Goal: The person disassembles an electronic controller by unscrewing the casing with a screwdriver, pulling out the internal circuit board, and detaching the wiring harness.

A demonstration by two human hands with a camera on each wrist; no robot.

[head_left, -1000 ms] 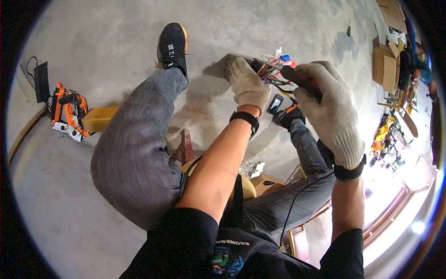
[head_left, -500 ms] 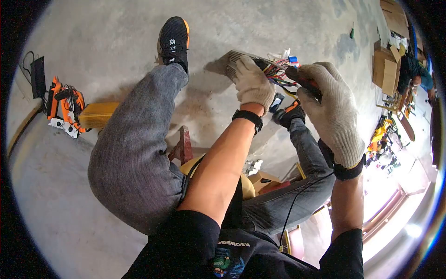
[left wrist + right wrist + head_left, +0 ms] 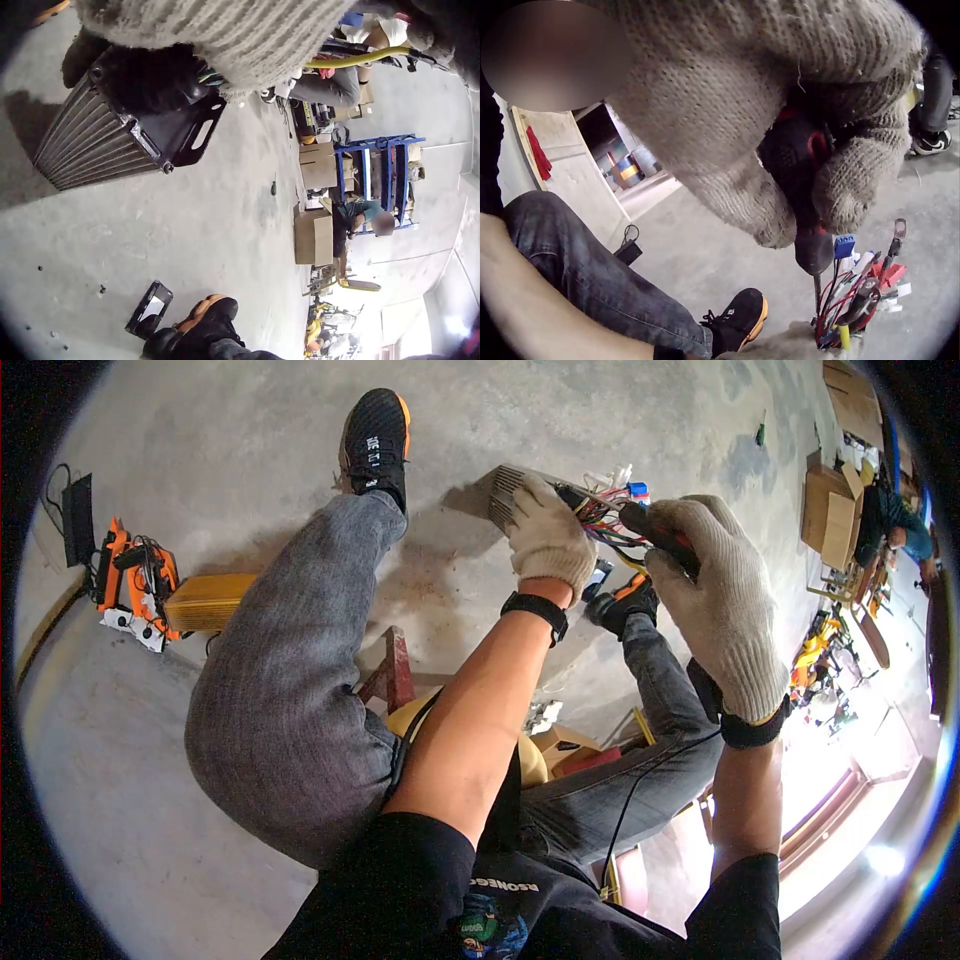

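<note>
My gloved left hand (image 3: 552,538) grips a finned metal box (image 3: 504,496), its fingers over the ribbed side. In the left wrist view the box's ribs (image 3: 90,146) and a slotted black end flange show. A bundle of coloured wires (image 3: 608,518) with plugs comes out of the end towards my right hand. My gloved right hand (image 3: 722,595) holds a screwdriver (image 3: 813,251) by its red-and-black handle. Its thin shaft points down at the wire bundle in the right wrist view. The glove of my left hand partly hides where the tip ends.
A phone-like black device (image 3: 148,309) lies on the concrete floor beside my shoe (image 3: 196,330). Orange equipment (image 3: 140,585) and a yellow block (image 3: 208,602) are on the left. Cardboard boxes (image 3: 828,510) stand at the right, near another person (image 3: 895,535). A small green-handled tool (image 3: 760,434) lies farther off.
The left hand and finned box have shifted slightly right in the head view. The right hand keeps its hold on the screwdriver, nearly in place beside the wires.
</note>
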